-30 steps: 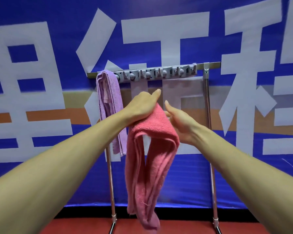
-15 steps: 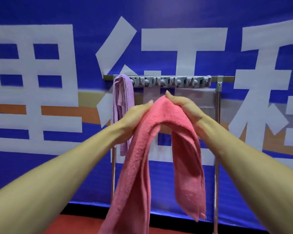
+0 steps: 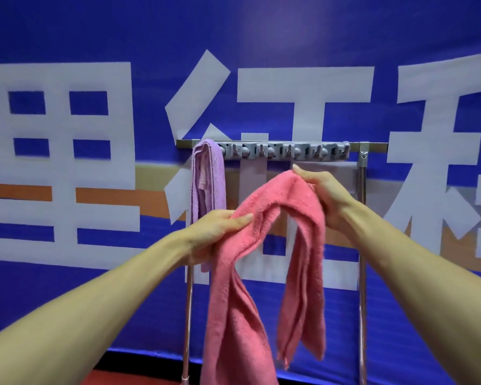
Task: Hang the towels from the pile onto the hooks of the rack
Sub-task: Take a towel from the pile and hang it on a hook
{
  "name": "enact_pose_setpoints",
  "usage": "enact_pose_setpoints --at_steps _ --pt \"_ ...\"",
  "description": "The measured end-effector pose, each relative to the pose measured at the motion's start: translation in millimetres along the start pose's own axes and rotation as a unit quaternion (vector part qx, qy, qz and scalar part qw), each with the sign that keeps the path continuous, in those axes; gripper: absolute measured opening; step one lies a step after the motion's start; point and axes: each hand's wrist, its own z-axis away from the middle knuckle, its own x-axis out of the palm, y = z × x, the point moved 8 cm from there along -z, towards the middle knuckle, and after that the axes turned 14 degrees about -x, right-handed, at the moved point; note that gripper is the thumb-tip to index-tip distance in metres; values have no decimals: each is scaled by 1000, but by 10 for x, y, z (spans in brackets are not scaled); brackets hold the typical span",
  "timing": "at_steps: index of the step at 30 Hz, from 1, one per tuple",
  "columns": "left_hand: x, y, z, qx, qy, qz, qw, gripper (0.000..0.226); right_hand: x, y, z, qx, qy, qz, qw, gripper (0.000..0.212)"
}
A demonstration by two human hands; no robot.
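Observation:
A pink towel (image 3: 264, 218) hangs in an arch between both hands, its two ends drooping toward the floor. My left hand (image 3: 217, 229) grips its left part, lower down. My right hand (image 3: 325, 195) pinches the top of the fold, just below the grey hook strip (image 3: 286, 151) of the metal rack (image 3: 363, 218). A lilac towel (image 3: 207, 184) hangs from the leftmost hook. The other hooks on the strip are bare. No pile of towels is in view.
A blue banner (image 3: 67, 51) with large white characters covers the wall right behind the rack. The rack's two thin metal legs run down to a red floor (image 3: 128, 377) at the bottom edge.
The pink towel was bunched under my left hand; both hands have since spread it into an arch. My right hand took hold of its top fold, and my left hand slid lower.

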Motion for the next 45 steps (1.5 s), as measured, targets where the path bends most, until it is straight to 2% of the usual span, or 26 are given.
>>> enact_pose_setpoints --at_steps 2,4,6,9,10,12,15,18,20,23,26,28,30,33,35,37,38,40,42,44,45 --pt "-123 110 -72 2 20 -7 1000 28 -78 19 -32 11 -33 39 999 36" --pt "-266 194 -168 -3 39 -42 998 35 -179 42 -69 14 -74 160 984 36" --pt "-356 284 -273 -3 58 -157 986 32 -279 70 -160 8 -103 282 954 35" --pt "-446 521 -387 26 127 -371 919 22 -329 136 -354 -2 -120 341 932 26" --pt "-468 615 -439 39 146 -420 895 25 -333 165 -440 -7 -119 339 933 25" --pt "-566 747 -575 48 168 -457 872 26 -320 216 -625 -23 -113 327 938 25" --pt "-824 820 -824 25 189 -437 879 27 -267 244 -922 -45 -131 364 921 28" --pt "-990 780 -1065 -15 112 -316 942 21 -239 269 -1216 -35 -166 409 897 41" --pt "-1103 763 -1186 -41 61 -242 967 20 -232 253 -1413 -42 -181 417 890 46" --pt "-1247 765 -1289 -89 23 -271 958 28 -208 195 -1676 -66 -193 413 887 50" --pt "-1339 862 -1329 -114 23 -316 942 39 -211 134 -1890 -84 -183 432 879 49" --pt "-1420 1039 -1374 -90 56 -291 951 42 -227 73 -2039 -102 -162 442 876 48" --pt "-1528 1289 -1408 -41 141 -283 948 49 -250 -41 -2181 -125 -118 437 883 41" --pt "-1677 1675 -1441 13 280 -248 927 35 -246 -258 -2385 -174 -34 455 873 42" --pt "-1744 1945 -1509 48 356 -260 896 30 -221 -394 -2543 -199 25 477 856 43" --pt "-1801 2128 -1621 69 417 -294 858 27 -175 -466 -2690 -205 69 532 819 43" --pt "-1816 2175 -1693 70 438 -319 838 26 -137 -485 -2751 -203 76 582 784 41" --pt "-1840 2128 -1850 47 472 -392 788 24 13 -438 -2771 -196 53 705 679 34" --pt "-1802 2035 -1963 32 495 -479 724 23 227 -312 -2716 -221 8 793 568 25" --pt "-1745 1992 -2026 52 503 -540 673 16 377 -128 -2610 -243 -38 844 476 14" --pt "-1712 1998 -2009 67 505 -557 656 13 406 -54 -2588 -250 -56 858 445 20"
